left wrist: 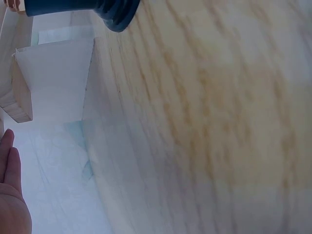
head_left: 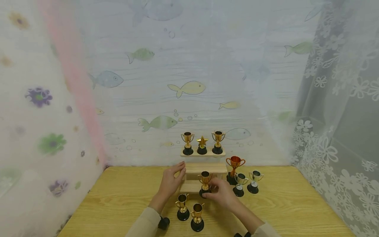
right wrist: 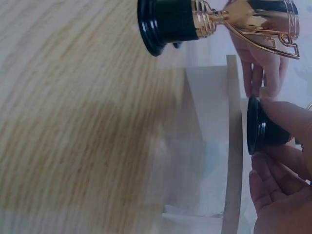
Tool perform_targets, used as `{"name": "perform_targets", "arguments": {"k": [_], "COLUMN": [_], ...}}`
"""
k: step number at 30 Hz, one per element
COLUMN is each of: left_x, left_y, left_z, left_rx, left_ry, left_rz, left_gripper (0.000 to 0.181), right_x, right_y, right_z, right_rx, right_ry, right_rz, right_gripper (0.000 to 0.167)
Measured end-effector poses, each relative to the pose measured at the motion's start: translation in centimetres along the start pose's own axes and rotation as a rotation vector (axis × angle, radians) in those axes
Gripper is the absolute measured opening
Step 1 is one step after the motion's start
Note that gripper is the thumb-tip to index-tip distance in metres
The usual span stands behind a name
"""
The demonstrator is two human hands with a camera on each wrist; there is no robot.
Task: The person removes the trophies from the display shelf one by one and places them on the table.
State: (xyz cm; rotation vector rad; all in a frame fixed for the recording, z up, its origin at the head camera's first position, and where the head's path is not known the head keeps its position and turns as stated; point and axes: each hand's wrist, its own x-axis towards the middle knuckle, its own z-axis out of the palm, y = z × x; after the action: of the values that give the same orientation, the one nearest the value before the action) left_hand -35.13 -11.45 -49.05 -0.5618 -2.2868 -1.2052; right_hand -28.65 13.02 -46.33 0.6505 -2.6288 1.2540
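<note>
My right hand [head_left: 222, 193] pinches the black base of a small gold trophy cup [head_left: 205, 178], upright at the front of a tiered wooden display stand [head_left: 204, 168]. In the right wrist view, the thumb and fingers grip that black base [right wrist: 273, 129] close to a shelf's edge [right wrist: 235, 146]. Whether the base touches the shelf cannot be told. My left hand [head_left: 171, 180] has nearly straight fingers at the left end of the middle shelf. On the top shelf stand a gold cup [head_left: 188, 140], a gold star trophy [head_left: 202, 143] and another gold cup [head_left: 218, 140].
Two gold cups, one farther back [head_left: 182, 204] and one nearer [head_left: 197, 215], stand on the wooden table [head_left: 118, 200] before the stand. To its right are a bronze-coloured cup [head_left: 235, 163] and two silver cups [head_left: 240, 181]. A fish-patterned curtain [head_left: 189, 65] hangs behind.
</note>
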Motion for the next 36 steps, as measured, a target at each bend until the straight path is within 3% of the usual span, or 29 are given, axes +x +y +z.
{"name": "perform_targets", "arguments": {"k": [9, 21, 31, 36], "left_x": [0.0, -0.1, 0.0, 0.0], "left_y": [0.0, 0.0, -0.3, -0.2], "left_z": [0.1, 0.1, 0.3, 0.2], "left_rx": [0.007, -0.008, -0.006, -0.005], "left_ry": [0.007, 0.012, 0.020, 0.010], "left_rz": [-0.003, 0.007, 0.034, 0.012], "left_gripper": [0.035, 0.035, 0.034, 0.033], "right_x": [-0.5, -1.4, -2.0, -2.1], "right_y": [0.3, 0.6, 0.8, 1.0], "right_z": [-0.1, -0.2, 0.1, 0.8], "right_rx": [-0.010, 0.062, 0.037, 0.037], "right_ry": [-0.017, -0.051, -0.070, -0.092], "right_rz": [-0.016, -0.041, -0.077, -0.092], "right_gripper": [0.024, 0.021, 0.023, 0.022]}}
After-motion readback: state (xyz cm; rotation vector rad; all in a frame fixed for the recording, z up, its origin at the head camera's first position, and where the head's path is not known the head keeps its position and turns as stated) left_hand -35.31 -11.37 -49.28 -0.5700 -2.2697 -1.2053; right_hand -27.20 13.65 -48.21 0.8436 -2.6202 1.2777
